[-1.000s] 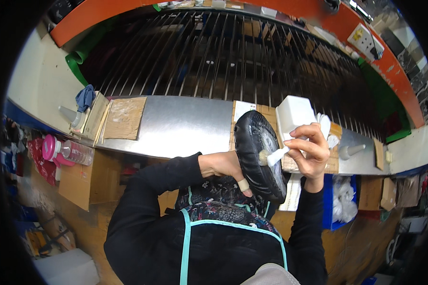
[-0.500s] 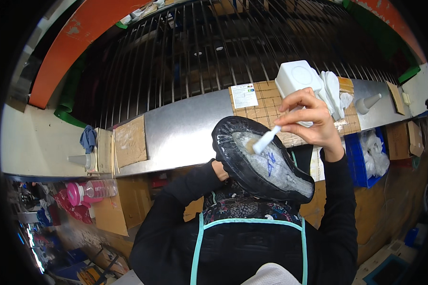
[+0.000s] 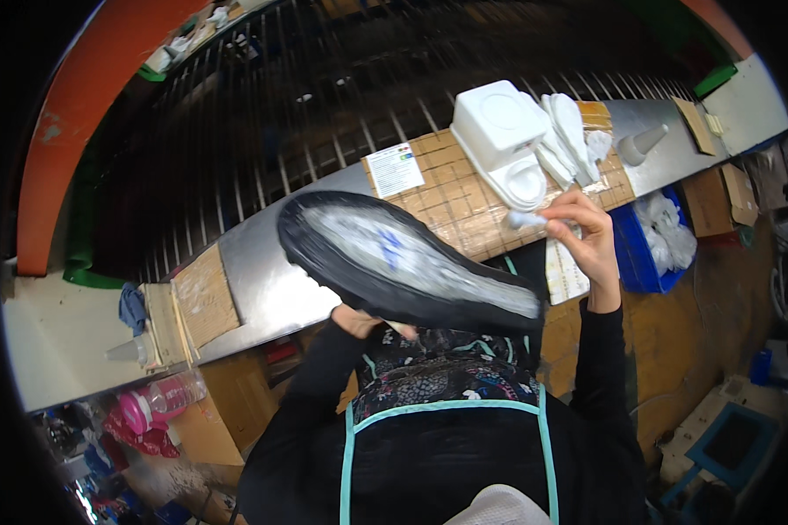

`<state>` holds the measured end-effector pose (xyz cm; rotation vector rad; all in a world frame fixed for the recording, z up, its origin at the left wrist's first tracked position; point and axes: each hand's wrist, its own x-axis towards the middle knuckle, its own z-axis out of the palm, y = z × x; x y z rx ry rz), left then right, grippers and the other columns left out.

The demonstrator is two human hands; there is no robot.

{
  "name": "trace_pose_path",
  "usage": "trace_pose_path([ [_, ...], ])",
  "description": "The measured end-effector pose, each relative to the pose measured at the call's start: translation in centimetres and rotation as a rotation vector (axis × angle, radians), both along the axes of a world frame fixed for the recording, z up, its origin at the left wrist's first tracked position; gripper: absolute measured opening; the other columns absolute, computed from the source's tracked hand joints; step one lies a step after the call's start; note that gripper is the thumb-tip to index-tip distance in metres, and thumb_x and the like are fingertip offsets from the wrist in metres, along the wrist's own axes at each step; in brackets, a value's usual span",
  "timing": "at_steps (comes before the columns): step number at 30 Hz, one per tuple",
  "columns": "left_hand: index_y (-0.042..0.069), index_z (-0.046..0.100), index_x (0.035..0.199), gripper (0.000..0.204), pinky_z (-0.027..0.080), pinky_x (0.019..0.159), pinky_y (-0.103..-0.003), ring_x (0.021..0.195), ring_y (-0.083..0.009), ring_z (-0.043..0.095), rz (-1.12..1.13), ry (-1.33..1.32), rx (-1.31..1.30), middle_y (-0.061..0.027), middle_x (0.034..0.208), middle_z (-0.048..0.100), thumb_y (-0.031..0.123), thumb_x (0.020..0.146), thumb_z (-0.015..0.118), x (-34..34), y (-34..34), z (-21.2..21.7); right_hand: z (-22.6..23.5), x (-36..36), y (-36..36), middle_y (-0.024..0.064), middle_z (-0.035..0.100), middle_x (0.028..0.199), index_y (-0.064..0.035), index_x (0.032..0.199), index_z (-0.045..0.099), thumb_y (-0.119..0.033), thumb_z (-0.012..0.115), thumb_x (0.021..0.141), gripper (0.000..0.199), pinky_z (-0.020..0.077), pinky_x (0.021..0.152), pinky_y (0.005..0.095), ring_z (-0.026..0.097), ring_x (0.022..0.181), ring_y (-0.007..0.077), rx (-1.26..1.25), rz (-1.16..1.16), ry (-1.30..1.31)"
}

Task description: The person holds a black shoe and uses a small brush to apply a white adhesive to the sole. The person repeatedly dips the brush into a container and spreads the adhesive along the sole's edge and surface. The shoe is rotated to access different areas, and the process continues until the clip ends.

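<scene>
A black shoe (image 3: 403, 302) is held bottom up, toe to the left and heel to the right. Its whitish-grey underside carries a blue handwritten mark and looks smeared by motion. My left hand (image 3: 355, 322) grips it from beneath, fingers mostly hidden by the shoe. Between thumb and fingertips, my right hand (image 3: 589, 238) pinches a small brush (image 3: 525, 220) with a pale handle, apart from the shoe. The brush is just in front of the round cup of a white plastic dispenser box (image 3: 497, 122). White sole-shaped pieces (image 3: 569, 131) lean beside that box.
Cardboard (image 3: 446, 206) with a printed label covers part of the metal bench edge (image 3: 267, 280). A grey cone (image 3: 643, 146) stands at right, above a blue crate (image 3: 635, 249) of white bags. Metal rods (image 3: 280, 131) run along the far side. A pink-lidded bottle (image 3: 162, 398) is at lower left.
The brush has left the shoe's underside; my right hand has lowered to near the dispenser's cup. The shoe has shifted left and turned flatter. The whole view has tilted.
</scene>
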<state>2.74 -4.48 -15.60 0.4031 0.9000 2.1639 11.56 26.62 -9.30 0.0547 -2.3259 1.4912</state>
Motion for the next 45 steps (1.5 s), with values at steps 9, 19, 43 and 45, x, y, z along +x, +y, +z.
trace_pose_path([
  [9,0.019,0.011,0.155,0.114,0.029,0.108,-0.068,0.139,-0.0384,0.034,0.062,0.051,0.593,-0.0213,0.159,0.007,0.048,0.07,0.082,-4.5,-0.1,0.9,-6.1,0.8,3.3,-0.0036,0.063,0.081,-0.0171,0.088,0.074,-0.021,0.074,0.082,0.007,0.0269,0.071,0.0335,0.053,0.063,0.0135,0.807,-0.595,-0.015],
  [19,-0.006,0.034,0.144,0.114,0.004,0.116,-0.064,0.115,-0.0397,0.055,-0.015,-0.241,0.52,-0.0263,0.134,0.049,0.069,0.067,0.075,-3.6,-4.7,0.5,-5.4,-2.2,4.1,-0.0025,0.061,0.08,-0.017,0.088,0.072,-0.019,0.072,0.083,0.005,0.0285,0.07,0.0346,0.057,0.069,0.0148,1.075,-0.484,0.136],
  [43,0.001,0.041,0.136,0.096,0.052,0.096,-0.038,0.112,-0.0246,0.058,0.266,-0.077,-0.182,-0.0131,0.127,0.054,0.061,0.071,0.077,-1.7,2.1,-0.7,-1.0,-1.1,0.1,-0.0016,0.065,0.084,-0.0149,0.089,0.075,-0.016,0.078,0.077,0.012,0.0294,0.086,0.0354,0.058,0.083,0.0152,0.547,-0.468,0.138],
  [45,0.001,0.037,0.139,0.1,0.052,0.096,-0.036,0.112,-0.0234,0.058,0.207,-0.062,-0.129,-0.0123,0.125,0.054,0.061,0.07,0.078,-1.8,3.4,-0.3,1.7,-1.6,-1.7,-0.0033,0.065,0.084,-0.0166,0.091,0.075,-0.013,0.079,0.075,0.017,0.0299,0.089,0.0355,0.059,0.084,0.0133,0.649,-0.435,0.314],
])
